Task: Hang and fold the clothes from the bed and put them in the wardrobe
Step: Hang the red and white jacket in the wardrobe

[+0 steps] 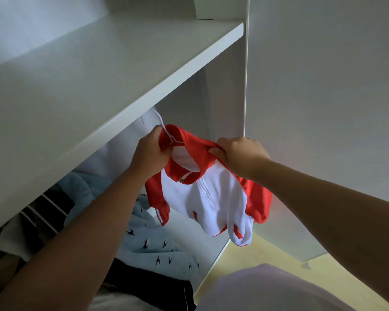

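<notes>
A small red-and-white zip jacket (211,196) hangs on a white hanger (164,126) inside the white wardrobe (225,90). The hanger's hook reaches up under the shelf; where it ends is hidden. My left hand (151,149) grips the jacket's red collar at the hanger's neck. My right hand (240,153) pinches the jacket's red right shoulder. The jacket's white front and red sleeves hang free below both hands.
A wide white shelf (99,70) runs above the hanging space. Left of the jacket hang a light-blue garment with small dark prints (157,239), a dark striped one (52,207) and black fabric (153,288). The wardrobe's side panel (323,108) stands at right, wooden floor (256,252) below.
</notes>
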The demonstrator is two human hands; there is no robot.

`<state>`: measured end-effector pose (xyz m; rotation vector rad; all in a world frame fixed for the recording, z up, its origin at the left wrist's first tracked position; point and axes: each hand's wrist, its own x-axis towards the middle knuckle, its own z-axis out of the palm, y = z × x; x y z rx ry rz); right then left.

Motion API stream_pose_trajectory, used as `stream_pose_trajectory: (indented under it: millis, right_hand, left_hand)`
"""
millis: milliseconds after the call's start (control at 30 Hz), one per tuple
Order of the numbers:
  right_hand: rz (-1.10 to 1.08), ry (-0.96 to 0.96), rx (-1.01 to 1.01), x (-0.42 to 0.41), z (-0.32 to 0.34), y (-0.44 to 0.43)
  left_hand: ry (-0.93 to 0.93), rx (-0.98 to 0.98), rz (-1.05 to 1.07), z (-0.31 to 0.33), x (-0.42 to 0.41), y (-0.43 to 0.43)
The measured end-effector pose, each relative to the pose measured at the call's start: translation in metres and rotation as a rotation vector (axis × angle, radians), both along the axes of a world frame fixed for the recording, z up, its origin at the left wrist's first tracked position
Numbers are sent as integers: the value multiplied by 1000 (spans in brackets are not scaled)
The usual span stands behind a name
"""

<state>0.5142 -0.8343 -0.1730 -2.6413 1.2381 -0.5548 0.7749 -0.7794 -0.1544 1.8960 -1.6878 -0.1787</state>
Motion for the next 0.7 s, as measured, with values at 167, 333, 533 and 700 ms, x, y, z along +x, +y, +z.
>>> stream_pose_trajectory:
  millis: [167,333,533,700]
  right_hand:
    - [-39,-18,31,27,1,9]
    - [-59,-13,114,53,6,18]
    - [132,31,238,69,11,27]
    - [125,114,164,71,10,33]
  left_hand:
    - [262,-179,153,13,-13,-1]
    - [-8,-300,305,23,0,-6]
    - [-19,-346,395,43,9,-3]
    - [-59,-356,406,60,14,3]
